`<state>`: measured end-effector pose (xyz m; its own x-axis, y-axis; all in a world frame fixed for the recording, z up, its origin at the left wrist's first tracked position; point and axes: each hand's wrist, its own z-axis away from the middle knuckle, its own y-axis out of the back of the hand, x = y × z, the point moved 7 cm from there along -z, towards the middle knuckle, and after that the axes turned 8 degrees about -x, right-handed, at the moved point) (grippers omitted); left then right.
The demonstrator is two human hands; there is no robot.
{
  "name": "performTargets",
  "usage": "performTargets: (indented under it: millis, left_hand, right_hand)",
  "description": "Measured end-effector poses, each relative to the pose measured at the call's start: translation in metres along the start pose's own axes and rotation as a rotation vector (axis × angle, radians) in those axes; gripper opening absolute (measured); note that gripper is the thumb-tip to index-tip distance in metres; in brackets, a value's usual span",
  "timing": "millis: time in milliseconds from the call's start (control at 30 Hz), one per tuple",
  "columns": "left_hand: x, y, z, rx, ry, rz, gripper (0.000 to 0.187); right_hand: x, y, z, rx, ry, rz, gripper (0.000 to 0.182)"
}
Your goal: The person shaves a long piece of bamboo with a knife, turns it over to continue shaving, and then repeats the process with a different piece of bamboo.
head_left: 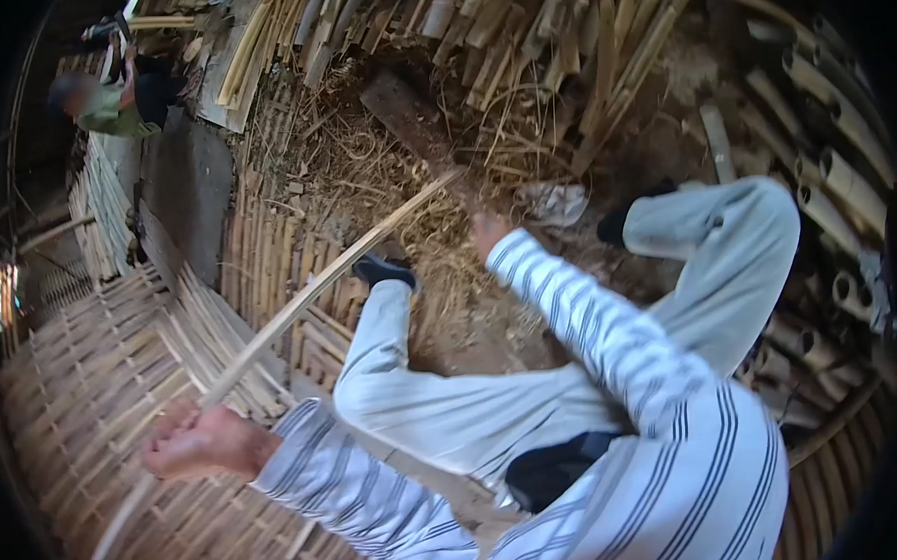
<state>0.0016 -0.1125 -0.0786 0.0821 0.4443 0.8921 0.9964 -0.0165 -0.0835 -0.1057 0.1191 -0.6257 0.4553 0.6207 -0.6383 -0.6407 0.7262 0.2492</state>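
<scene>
My left hand [200,441] is closed around a long thin bamboo strip [319,286], which runs from the lower left up to the middle of the view, its far tip over the straw-covered ground. My right hand [486,230] reaches forward at the end of a striped sleeve, down near the ground between my legs; its fingers are mostly hidden and I cannot tell if it holds anything. I am sitting with both legs in light trousers stretched out, dark shoes on my feet.
A woven bamboo mat [103,395] lies under and left of me. Split bamboo slats [518,27] are heaped at the top, round bamboo poles [834,173] stacked at the right. Another person [110,100] in green crouches at the upper left.
</scene>
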Motion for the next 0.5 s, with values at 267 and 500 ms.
performTargets:
  millis: [267, 500]
  left_hand:
    - [0.0, -0.006, 0.005, -0.008, 0.009, 0.044, 0.024]
    - [0.012, -0.032, 0.029, 0.014, 0.0, 0.092, 0.027]
  right_hand:
    - [-0.026, -0.024, 0.059, 0.203, 0.323, -0.002, 0.045]
    - [0.045, -0.009, 0.003, 0.074, 0.041, 0.001, 0.051]
